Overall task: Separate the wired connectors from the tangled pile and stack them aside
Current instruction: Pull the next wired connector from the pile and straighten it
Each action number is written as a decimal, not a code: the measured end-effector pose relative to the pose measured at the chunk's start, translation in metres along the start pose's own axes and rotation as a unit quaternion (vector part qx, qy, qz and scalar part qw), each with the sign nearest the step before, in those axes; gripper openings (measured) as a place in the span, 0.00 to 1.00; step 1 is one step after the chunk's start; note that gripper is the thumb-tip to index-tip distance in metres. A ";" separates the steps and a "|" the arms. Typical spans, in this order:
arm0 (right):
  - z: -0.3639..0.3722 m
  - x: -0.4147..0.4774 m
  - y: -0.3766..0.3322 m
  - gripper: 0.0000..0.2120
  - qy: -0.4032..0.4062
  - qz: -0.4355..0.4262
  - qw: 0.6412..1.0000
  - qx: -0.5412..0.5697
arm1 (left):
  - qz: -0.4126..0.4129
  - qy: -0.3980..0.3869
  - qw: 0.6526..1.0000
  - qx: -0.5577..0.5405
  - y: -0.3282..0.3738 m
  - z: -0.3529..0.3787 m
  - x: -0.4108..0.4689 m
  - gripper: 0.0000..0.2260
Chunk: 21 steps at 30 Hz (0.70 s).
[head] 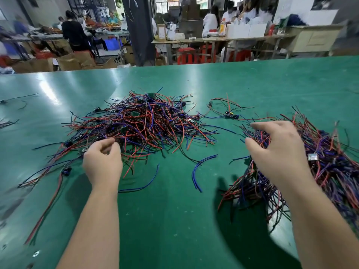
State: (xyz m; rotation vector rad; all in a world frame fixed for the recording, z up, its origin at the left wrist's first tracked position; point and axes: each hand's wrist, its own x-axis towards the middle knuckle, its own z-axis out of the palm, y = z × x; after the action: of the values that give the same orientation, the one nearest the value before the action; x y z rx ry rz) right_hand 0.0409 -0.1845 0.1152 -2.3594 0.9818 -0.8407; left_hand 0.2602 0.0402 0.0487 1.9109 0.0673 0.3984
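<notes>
A tangled pile (143,123) of red, blue and black wired connectors with small green boards lies in the middle of the green table (174,220). My left hand (103,162) is at the pile's near left edge, with curled fingertips among the wires. A second heap of connectors (330,167) lies on the right. My right hand (277,150) hovers over its left side with spread, bent fingers and nothing visibly gripped.
A couple of loose connectors (231,114) lie between the two heaps toward the back. Loose blue wires (198,171) lie in front of the pile. Stray wires (11,100) lie at the far left. Behind the table, people work at benches.
</notes>
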 end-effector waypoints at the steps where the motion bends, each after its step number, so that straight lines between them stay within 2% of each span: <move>1: 0.003 -0.002 -0.002 0.17 -0.002 -0.014 1.000 0.011 | -0.012 0.018 0.995 -0.096 0.004 0.001 -0.001 0.11; 3: 0.008 -0.005 -0.006 0.15 -0.009 -0.042 0.999 0.030 | -0.018 0.028 0.965 -0.261 0.015 0.003 -0.006 0.19; 5: 0.013 -0.007 -0.007 0.13 -0.014 -0.065 0.997 0.049 | 0.024 0.009 0.941 -0.337 0.026 0.006 -0.015 0.25; 7: 0.017 -0.009 -0.010 0.09 -0.022 -0.071 0.993 0.088 | 0.076 -0.022 0.931 -0.357 0.037 0.007 -0.027 0.28; 10: 0.022 -0.011 -0.014 0.05 -0.069 -0.037 0.971 0.226 | 0.143 -0.119 0.923 -0.336 0.056 0.010 -0.052 0.22; 13: 0.024 -0.014 -0.022 0.08 -0.162 0.030 0.899 0.405 | 0.171 -0.245 0.897 -0.327 0.068 0.016 -0.083 0.15; 15: 0.026 -0.016 -0.025 0.15 -0.205 0.057 0.842 0.496 | 0.172 -0.322 0.873 -0.324 0.071 0.020 -0.100 0.14; 19: 0.024 -0.014 -0.027 0.14 -0.189 0.091 0.757 0.619 | 0.132 -0.416 0.837 -0.330 0.075 0.021 -0.118 0.14; 21: 0.021 -0.012 -0.026 0.11 -0.182 0.101 0.734 0.647 | 0.104 -0.444 0.828 -0.326 0.076 0.019 -0.119 0.13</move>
State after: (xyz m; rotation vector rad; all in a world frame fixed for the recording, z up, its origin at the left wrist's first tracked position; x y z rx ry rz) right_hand 0.0605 -0.1554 0.1110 -1.0717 0.2341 -0.5875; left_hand 0.1429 -0.0330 0.0840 1.2518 -0.8047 -0.3350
